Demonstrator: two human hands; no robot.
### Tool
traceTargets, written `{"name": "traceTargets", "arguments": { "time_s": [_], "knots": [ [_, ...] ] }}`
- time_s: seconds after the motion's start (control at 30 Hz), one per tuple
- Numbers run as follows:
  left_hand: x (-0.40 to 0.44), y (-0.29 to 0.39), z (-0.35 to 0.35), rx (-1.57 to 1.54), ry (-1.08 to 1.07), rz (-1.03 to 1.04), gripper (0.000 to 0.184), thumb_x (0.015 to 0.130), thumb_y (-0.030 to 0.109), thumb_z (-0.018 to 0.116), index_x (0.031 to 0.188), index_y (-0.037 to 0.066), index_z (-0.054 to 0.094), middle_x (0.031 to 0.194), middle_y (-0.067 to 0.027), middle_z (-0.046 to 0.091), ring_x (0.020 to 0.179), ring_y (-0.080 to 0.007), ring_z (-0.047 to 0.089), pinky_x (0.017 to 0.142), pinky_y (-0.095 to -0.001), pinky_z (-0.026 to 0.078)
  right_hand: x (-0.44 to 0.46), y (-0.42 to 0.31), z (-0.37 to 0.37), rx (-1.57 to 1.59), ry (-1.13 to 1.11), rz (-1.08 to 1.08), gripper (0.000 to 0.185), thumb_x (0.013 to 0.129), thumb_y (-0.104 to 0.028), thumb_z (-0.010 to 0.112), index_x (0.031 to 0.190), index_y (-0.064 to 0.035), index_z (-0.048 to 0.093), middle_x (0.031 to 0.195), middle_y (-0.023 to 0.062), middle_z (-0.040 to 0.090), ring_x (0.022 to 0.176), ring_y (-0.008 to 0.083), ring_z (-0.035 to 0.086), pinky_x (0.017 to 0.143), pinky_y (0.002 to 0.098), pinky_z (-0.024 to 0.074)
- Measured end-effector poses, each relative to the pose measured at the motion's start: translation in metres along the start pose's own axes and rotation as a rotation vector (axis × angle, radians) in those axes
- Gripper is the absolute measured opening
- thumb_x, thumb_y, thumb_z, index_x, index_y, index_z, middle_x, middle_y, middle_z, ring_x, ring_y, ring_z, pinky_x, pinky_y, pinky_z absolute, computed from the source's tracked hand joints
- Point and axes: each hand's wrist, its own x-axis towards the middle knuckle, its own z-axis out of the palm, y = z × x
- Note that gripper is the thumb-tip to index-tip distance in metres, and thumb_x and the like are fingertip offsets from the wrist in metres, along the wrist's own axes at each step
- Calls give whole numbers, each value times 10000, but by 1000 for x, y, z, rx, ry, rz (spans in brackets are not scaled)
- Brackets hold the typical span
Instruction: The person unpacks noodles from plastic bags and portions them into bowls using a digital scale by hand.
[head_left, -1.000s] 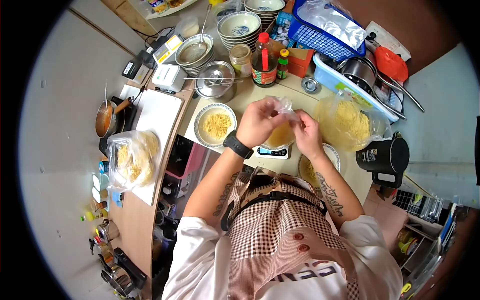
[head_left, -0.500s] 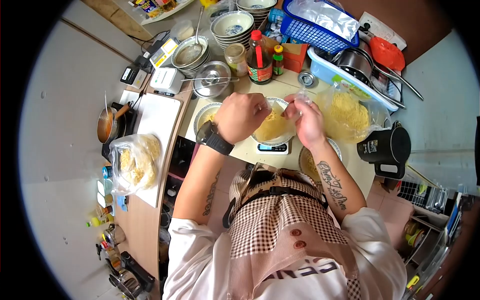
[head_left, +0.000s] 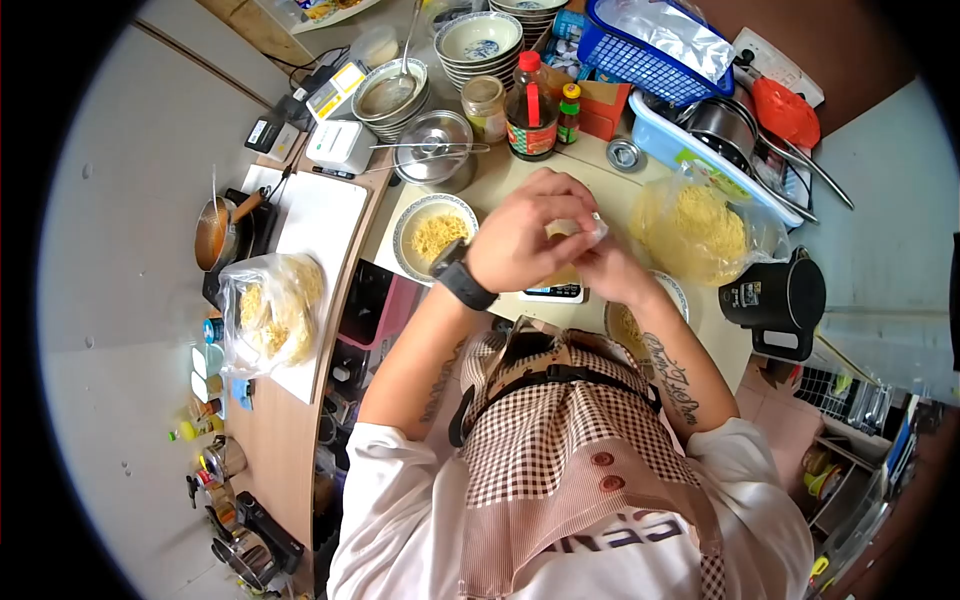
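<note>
My left hand (head_left: 530,235), with a black watch on its wrist, and my right hand (head_left: 612,268) meet above the digital scale (head_left: 556,293). Their fingers are closed together on the gathered top of a clear plastic bag (head_left: 599,228), whose white tip pokes out between them. Yellowish contents show only in slivers behind the fingers; the hands cover most of the bag and the bowl on the scale. Left of them stands a patterned bowl (head_left: 402,246) with yellow shreds. Another bowl (head_left: 683,297) sits partly under my right forearm.
A large clear bag of yellow crumbs (head_left: 708,228) and a black kettle (head_left: 775,300) stand on the right. Behind are a lidded pot (head_left: 433,150), a sauce bottle (head_left: 531,110), stacked bowls (head_left: 478,45) and a blue basket (head_left: 650,50). Another filled bag (head_left: 270,315) lies left.
My hands were apart, stretching the bag's opening between them over the bowl; now they have come together at its top. The left bowl shows more fully.
</note>
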Motion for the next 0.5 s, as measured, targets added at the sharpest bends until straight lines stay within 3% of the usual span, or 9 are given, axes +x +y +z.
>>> {"name": "traceTargets", "arguments": {
  "time_s": [0.1,0.13,0.23,0.33,0.43,0.5],
  "knots": [
    [-9,-9,-1,-96,-19,-26,184,846,104,745,1023,55,726,1051,-92,687,993,-279,627,877,-393,503,-1,-44,-11,151,-55,299,385,1004,-104,508,1381,-24,504,1190,132,661,1078,226,634,961,341,486],
    [-11,-8,1,-127,3,-46,247,853,117,756,1091,61,721,1048,-95,691,974,-266,639,860,-374,509,-6,-30,-4,341,-9,274,368,1053,-192,451,1384,-47,519,1129,63,663,958,161,616,856,294,495],
    [-16,-8,-6,-310,-87,-298,206,841,82,764,1043,52,737,1008,-95,707,902,-256,657,813,-352,521,-2,-4,-10,575,-168,428,362,1072,-276,436,1316,-55,586,1006,3,656,819,93,557,727,234,450],
    [-24,-19,-4,-225,-22,-322,158,810,24,768,966,40,751,923,-80,711,821,-236,659,759,-334,522,-6,-17,-12,707,-107,469,362,1068,-335,453,1197,-63,654,893,-18,642,744,66,521,643,228,407],
    [-31,-10,0,-85,196,-110,110,784,-11,768,885,32,759,870,-58,705,787,-229,650,744,-335,520,-2,-22,-12,807,76,506,336,1053,-329,500,1104,-51,680,872,-8,650,727,77,548,637,243,435],
    [-38,-14,3,-33,274,-24,275,751,50,801,1017,32,735,958,-96,711,862,-258,663,783,-364,523,0,-26,-17,876,135,495,263,1028,-269,562,1084,-39,678,892,13,667,716,93,573,646,256,464]
  ]
}}
